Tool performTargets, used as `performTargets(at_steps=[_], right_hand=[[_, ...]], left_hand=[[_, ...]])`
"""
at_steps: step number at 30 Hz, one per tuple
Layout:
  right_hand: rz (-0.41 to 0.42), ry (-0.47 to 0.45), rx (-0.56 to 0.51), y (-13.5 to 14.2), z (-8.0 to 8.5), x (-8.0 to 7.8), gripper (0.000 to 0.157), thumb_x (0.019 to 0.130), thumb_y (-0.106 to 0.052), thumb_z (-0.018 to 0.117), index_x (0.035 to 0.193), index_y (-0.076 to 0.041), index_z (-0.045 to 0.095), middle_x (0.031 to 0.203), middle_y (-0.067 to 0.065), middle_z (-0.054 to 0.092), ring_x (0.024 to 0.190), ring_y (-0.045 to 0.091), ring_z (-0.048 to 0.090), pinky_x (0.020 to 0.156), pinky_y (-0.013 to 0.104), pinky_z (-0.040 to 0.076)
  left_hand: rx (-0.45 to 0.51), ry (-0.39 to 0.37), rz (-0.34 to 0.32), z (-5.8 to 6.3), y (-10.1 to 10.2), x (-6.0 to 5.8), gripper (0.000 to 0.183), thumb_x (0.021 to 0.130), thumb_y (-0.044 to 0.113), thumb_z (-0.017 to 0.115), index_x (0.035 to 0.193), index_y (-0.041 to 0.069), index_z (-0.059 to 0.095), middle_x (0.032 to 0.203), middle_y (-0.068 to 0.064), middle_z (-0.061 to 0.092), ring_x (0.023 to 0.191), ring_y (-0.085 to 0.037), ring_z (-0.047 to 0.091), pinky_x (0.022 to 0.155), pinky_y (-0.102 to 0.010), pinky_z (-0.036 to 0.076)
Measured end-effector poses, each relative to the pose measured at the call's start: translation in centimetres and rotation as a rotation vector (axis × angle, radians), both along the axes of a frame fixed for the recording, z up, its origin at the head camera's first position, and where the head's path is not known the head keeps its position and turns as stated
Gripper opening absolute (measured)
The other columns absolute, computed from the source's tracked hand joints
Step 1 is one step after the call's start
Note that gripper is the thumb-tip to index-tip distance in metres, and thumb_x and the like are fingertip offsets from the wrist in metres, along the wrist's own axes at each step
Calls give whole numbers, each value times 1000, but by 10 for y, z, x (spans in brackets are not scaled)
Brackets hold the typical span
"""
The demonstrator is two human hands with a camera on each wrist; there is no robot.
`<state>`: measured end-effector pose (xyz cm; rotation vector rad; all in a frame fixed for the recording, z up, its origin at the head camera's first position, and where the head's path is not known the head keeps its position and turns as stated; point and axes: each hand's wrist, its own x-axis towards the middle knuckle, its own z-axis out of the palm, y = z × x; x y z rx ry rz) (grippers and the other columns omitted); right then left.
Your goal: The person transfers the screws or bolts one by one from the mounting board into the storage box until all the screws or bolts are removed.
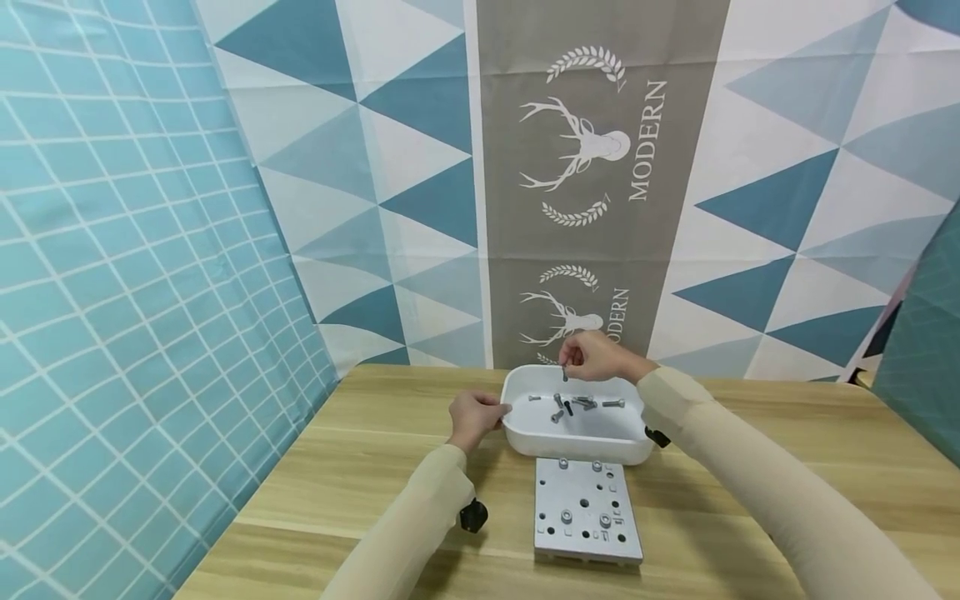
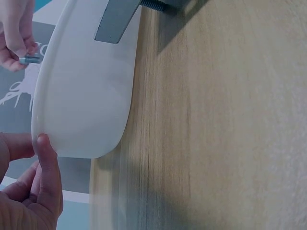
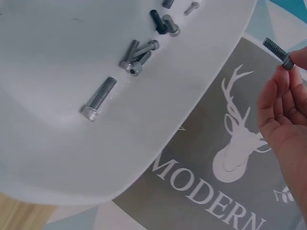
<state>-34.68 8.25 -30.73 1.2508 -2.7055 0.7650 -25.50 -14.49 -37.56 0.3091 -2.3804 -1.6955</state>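
My right hand pinches a socket head screw by its head above the far side of a white tray, the threaded end pointing away from the fingers. At the tray's left end, my left hand grips the rim between thumb and fingers, plain in the left wrist view. Several loose screws lie in the tray, among them a black screw and a longer silver screw. In front of the tray sits a metal plate with several holes and several screws standing in it.
The wooden table carries the tray and the plate. A patterned curtain hangs right behind the table's back edge, and a blue checked cloth borders its left side.
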Motion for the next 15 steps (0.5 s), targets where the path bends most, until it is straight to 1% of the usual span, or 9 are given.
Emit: performTargets(at_steps=[7, 15], right_hand=[[-18, -17, 24, 0, -2, -6, 6, 76, -2, 63, 81, -4, 66, 73, 5, 66, 65, 7, 55, 59, 16, 50], [-23, -10, 30, 1, -10, -7, 5, 75, -3, 64, 79, -5, 66, 73, 4, 66, 65, 5, 55, 60, 15, 51]], left_hand=[[1, 12, 3, 5, 0, 1, 13, 78, 6, 76, 84, -5, 71, 83, -18, 70, 53, -8, 62, 60, -27, 63], [-13, 8, 16, 2, 2, 3, 13, 76, 4, 77, 82, -6, 70, 78, -16, 68, 51, -7, 60, 54, -23, 61]])
